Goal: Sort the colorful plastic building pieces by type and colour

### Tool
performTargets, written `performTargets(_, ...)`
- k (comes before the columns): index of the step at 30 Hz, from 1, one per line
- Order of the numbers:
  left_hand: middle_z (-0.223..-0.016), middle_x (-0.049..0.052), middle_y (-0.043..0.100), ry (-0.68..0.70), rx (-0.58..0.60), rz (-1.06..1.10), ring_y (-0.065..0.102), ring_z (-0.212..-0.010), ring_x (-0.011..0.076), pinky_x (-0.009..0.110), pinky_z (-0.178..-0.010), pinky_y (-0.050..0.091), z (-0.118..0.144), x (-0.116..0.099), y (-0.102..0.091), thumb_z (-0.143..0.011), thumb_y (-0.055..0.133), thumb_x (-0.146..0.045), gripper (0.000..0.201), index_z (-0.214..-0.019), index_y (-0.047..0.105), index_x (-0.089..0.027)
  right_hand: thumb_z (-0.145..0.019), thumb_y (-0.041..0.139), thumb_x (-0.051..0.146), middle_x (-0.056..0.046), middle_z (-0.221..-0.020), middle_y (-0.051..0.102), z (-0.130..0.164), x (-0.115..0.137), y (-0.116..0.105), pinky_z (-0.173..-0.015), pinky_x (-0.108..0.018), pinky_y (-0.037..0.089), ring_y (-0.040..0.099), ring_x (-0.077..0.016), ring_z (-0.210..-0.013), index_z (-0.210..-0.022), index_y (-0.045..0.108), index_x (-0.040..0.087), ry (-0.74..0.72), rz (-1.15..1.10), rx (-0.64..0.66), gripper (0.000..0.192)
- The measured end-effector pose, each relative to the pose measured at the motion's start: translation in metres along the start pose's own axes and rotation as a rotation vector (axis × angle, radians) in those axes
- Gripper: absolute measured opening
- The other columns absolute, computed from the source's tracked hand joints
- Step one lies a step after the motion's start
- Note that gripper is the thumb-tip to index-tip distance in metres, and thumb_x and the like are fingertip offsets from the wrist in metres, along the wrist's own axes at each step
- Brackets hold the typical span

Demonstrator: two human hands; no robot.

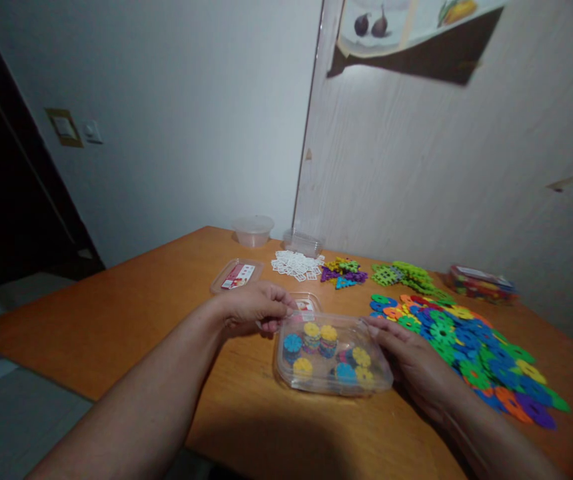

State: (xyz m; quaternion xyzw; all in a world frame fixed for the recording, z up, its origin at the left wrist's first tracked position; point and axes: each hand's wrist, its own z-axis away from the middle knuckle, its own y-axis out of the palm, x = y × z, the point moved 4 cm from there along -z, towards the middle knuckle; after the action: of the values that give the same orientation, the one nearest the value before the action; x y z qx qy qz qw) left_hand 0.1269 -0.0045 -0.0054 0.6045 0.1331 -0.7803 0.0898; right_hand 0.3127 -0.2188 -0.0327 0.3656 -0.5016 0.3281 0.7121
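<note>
Two-handed work at an orange-brown counter (141,287), seen from beside it. Across the right side of the counter spreads a heap of notched plastic discs (466,347) in green, blue, orange, yellow and purple. Near the front edge, left of this heap, lies the clear plastic container (326,387), with small toothed discs visible through its top. The right hand (406,353) grips the container's right end, thumb laid along the upper corner; its other fingers are partly hidden against the side. The left hand (256,307) has thumb and forefinger pinched together on the far left corner of the rim.

Behind, in order of decreasing extent: yellow-green lattice pieces (411,275); a packaged set (481,283) near the wall; a labelled plastic lid (236,275); white square frames (296,265); a round translucent tub (253,232); and mixed purple, yellow and blue connector pieces (344,275).

Smallest are the toothed discs inside the container, some stacked upright, as in the yellow-topped stack (311,332), others lying looser toward the right.

The step in hand appears to be working the container's cover at its rim; whether it is being pressed on or lifted cannot be told. The next move would seem to call for even force at both corners and a level base, lest the stacks topple.
</note>
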Motion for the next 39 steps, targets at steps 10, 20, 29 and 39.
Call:
performTargets(10, -0.064, 0.002, 0.066, -0.02, 0.037, 0.016, 0.057, -0.051, 0.0081, 0.02, -0.052, 0.046, 0.005, -0.003, 0.002, -0.072, 0.08, -0.034, 0.035, -0.097, 0.069, -0.012, -0.081, 0.074, 0.042, -0.001, -0.07, 0.071, 0.001, 0.003, -0.005, -0.053, -0.028, 0.05, 0.061, -0.0157, -0.053, -0.111, 0.069, 0.023, -0.033, 0.115, 0.04, 0.036)
performTargets(20, -0.064, 0.001, 0.066, -0.021, 0.031, -0.007, 0.058, -0.053, 0.0081, 0.02, -0.055, 0.047, 0.005, -0.005, 0.0, -0.074, 0.077, -0.027, 0.029, -0.098, 0.069, -0.012, -0.08, 0.075, 0.039, 0.0, -0.065, 0.068, -0.003, 0.003, -0.004, -0.05, -0.027, 0.049, 0.059, -0.0143, -0.049, -0.111, 0.069, 0.022, -0.061, 0.117, 0.056, 0.036)
performTargets(29, -0.063, 0.0, 0.063, -0.02, -0.042, 0.044, 0.054, -0.051, 0.0066, 0.019, -0.052, 0.041, 0.005, -0.002, 0.003, -0.071, 0.079, -0.03, 0.03, -0.093, 0.069, -0.012, -0.083, 0.071, 0.034, 0.005, -0.056, 0.057, -0.007, 0.001, -0.003, -0.05, -0.023, 0.044, 0.055, -0.0125, -0.049, -0.114, 0.068, 0.02, -0.075, 0.088, 0.09, 0.034)
performTargets(39, -0.059, -0.004, 0.055, 0.072, -0.333, -0.011, 0.047, -0.048, 0.0058, 0.018, -0.048, 0.034, 0.028, -0.006, 0.026, -0.078, 0.073, -0.038, 0.027, -0.082, 0.06, -0.015, -0.081, 0.069, 0.036, 0.003, -0.059, 0.06, -0.011, 0.001, -0.006, -0.039, -0.019, 0.027, 0.041, -0.0069, -0.042, -0.111, 0.069, 0.014, -0.16, 0.179, 0.13, 0.037)
